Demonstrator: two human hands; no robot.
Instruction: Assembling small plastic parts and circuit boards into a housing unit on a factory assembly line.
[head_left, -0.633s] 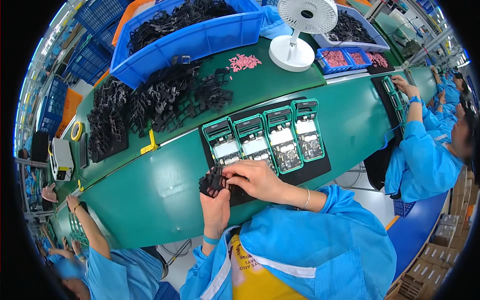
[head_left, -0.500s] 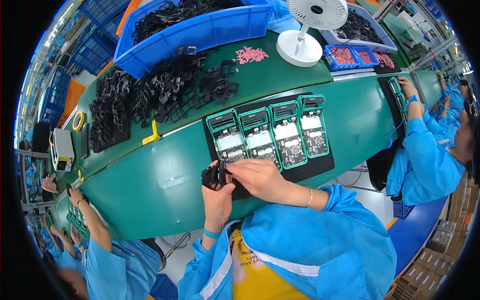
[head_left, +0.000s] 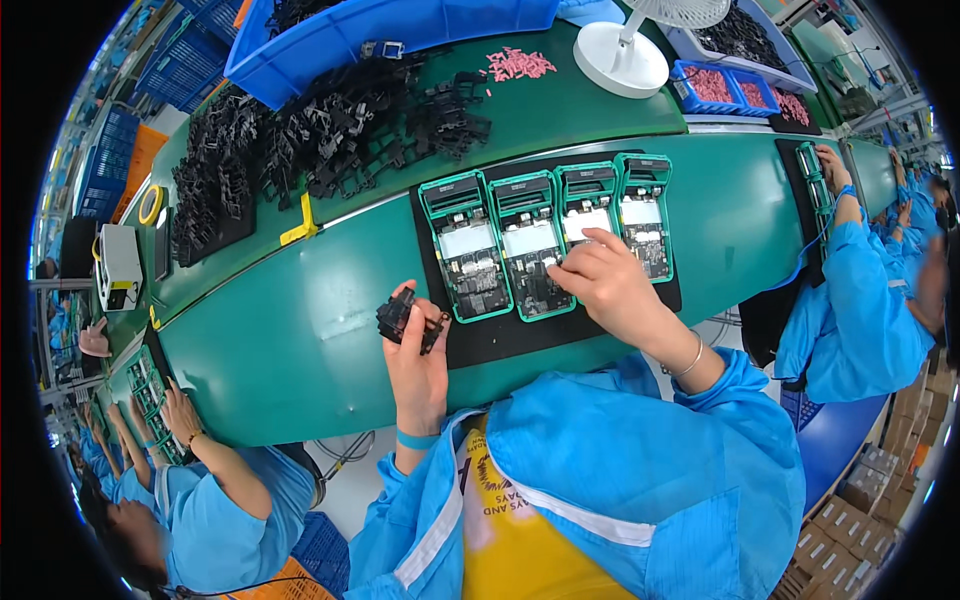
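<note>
My left hand (head_left: 415, 365) is closed round a small bunch of black plastic bracket pieces (head_left: 398, 314), held over the green table's near side. My right hand (head_left: 615, 290) hovers over a row of several green-framed device housings (head_left: 470, 287) with exposed circuit boards and pale rectangular patches. Its thumb and index finger are pinched near the boards of the second and third housings from the left. Whatever sits between those fingertips is too small to make out. The hand covers the lower part of the third housing. Under the row lies a black mat (head_left: 480, 345).
Beyond the row lie a heap of black plastic brackets (head_left: 340, 150), a blue bin (head_left: 420, 28), small pink pieces (head_left: 520, 64) and a white fan (head_left: 620, 62). A yellow corner piece (head_left: 301, 222) sits by the table seam. Co-workers in blue sit at left and right.
My hands have come apart: the right moved right and up over the housings, while the left stays lower left with the black brackets. The view has shifted slightly.
</note>
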